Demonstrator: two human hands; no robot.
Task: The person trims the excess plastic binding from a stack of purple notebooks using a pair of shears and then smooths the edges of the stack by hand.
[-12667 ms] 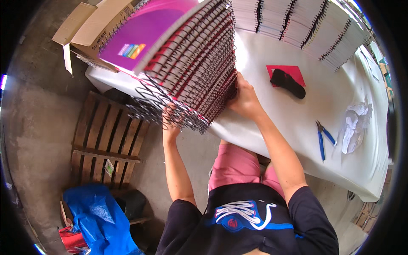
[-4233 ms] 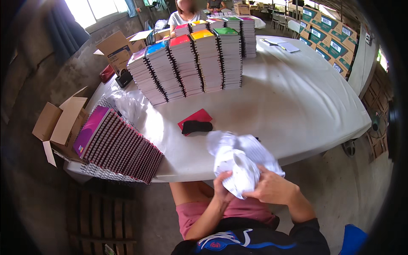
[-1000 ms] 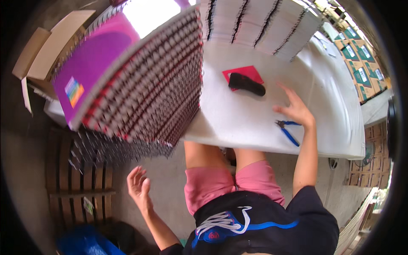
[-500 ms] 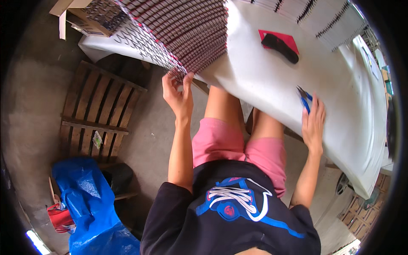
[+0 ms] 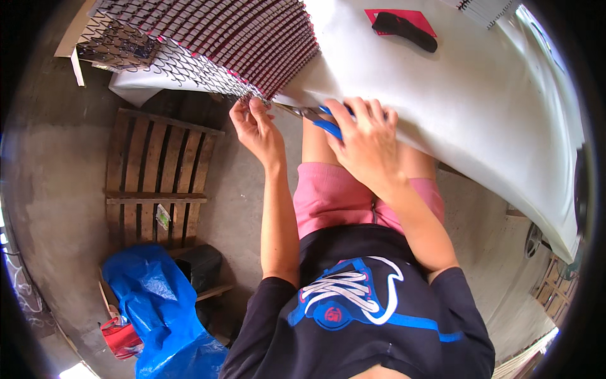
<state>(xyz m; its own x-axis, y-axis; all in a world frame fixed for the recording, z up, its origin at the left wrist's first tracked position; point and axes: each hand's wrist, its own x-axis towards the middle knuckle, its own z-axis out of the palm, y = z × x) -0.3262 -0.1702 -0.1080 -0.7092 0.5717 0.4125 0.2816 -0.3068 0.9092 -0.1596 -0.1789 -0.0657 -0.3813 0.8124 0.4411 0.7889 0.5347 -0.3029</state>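
Note:
A mesh of dark and red woven strands [image 5: 252,38] hangs over the front edge of the white-covered table [image 5: 467,101], its loose wavy links spreading left. At its lower corner my left hand [image 5: 260,136] is closed, thumb and fingers pinching the mesh edge. My right hand [image 5: 369,142] is wrapped round blue-handled pliers [image 5: 328,126]. Their grey jaws point left toward that corner, a short gap away from my left fingers. Whether the jaws are parted is too small to tell.
On the table lies a black, curved object [image 5: 407,33] over a red card [image 5: 420,20]. A cardboard box [image 5: 76,38] stands at the far left. Below are a wooden pallet [image 5: 158,161] and a blue plastic sheet [image 5: 148,278]. My thighs are under the table edge.
My right hand has picked up the pliers from the table and brought them left toward the mesh corner. My left hand still pinches that corner. The whole view has shifted slightly.

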